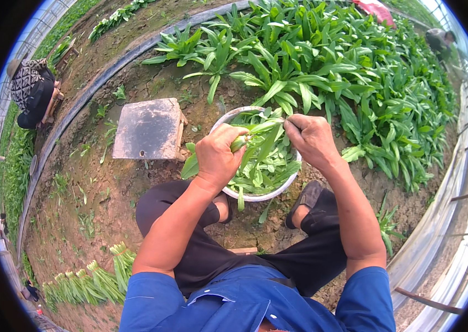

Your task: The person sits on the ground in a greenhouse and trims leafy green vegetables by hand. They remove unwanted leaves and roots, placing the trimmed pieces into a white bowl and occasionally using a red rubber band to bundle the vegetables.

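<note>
My left hand (217, 156) is closed around the pale stem of a long-leaved lettuce plant (239, 144), its cut end showing near the thumb. My right hand (312, 139) pinches a leaf of that plant between thumb and fingers, a little to the right. Both hands are over a round white tub (270, 196) on the soil between my feet. Loose green leaves (256, 170) fill the tub, and a few hang over its rim.
A low square wooden stool (146, 130) stands left of the tub. Dense lettuce plants (300, 55) grow ahead and right. Bundled greens (90, 282) lie at lower left. A grey hose (84, 91) curves along the left. Another person (35, 91) sits at far left.
</note>
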The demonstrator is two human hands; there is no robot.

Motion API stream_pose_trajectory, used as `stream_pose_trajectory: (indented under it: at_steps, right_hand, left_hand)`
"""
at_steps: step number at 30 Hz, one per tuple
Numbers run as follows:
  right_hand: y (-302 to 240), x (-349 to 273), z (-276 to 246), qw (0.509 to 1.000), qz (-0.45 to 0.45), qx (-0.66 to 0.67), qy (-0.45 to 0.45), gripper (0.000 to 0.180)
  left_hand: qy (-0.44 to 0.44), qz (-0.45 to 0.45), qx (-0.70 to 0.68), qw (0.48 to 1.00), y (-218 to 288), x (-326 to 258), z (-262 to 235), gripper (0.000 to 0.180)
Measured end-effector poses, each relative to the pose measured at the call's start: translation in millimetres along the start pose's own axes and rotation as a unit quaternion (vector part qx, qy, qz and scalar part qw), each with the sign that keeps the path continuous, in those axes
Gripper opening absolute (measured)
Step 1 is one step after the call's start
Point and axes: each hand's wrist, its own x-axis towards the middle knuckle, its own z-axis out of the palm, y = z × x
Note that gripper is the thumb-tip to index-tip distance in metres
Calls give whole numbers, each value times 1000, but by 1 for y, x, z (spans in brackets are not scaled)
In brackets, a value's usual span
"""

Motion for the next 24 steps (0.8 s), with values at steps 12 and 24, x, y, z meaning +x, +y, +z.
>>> stream_pose_trajectory:
  at_steps: [12, 24]
  right_hand:
    - [-7, -3, 1, 930, 221, 280, -89, 45]
    - [20, -3, 14, 936, 230, 260, 60, 57]
  left_hand:
    - [37, 234, 154, 959, 10, -5, 0, 40]
    - [38, 238, 174, 955, 11, -5, 7, 24]
